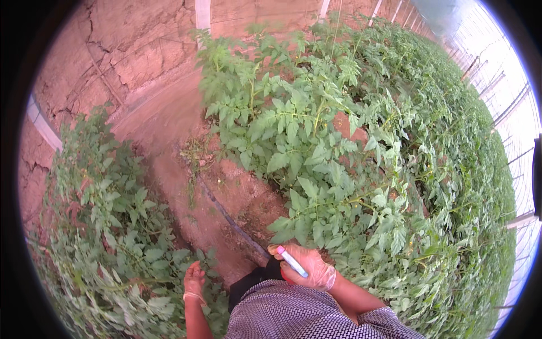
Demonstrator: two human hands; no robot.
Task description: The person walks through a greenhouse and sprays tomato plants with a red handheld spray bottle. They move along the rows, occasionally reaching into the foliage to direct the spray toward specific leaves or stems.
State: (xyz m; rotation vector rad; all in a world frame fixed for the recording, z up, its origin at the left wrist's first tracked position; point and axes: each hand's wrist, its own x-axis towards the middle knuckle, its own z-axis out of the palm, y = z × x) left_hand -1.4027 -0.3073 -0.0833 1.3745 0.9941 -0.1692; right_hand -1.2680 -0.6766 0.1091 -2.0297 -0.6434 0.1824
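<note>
My right hand (308,267), in a clear thin plastic glove, is in front of my waist. It grips a slim pale-blue and white stick with a pink tip (294,262), perhaps a marker or small applicator. Part of a red thing (287,276) shows beneath this hand; its shape is mostly hidden. My left hand (194,282), gloved the same way, hangs beside the leafy plants at the lower left, and no object shows in it. Tomato plants (292,148) with small yellow flowers stand close ahead of my right hand.
A dark hose (228,218) runs along the bare soil path (173,186) between plant rows. More plants (114,203) crowd the left. Pulled greenery (194,159) lies on the path. Behind rises a cracked earthen wall (139,55) with pale posts (203,15); plastic sheeting (514,101) slopes at right.
</note>
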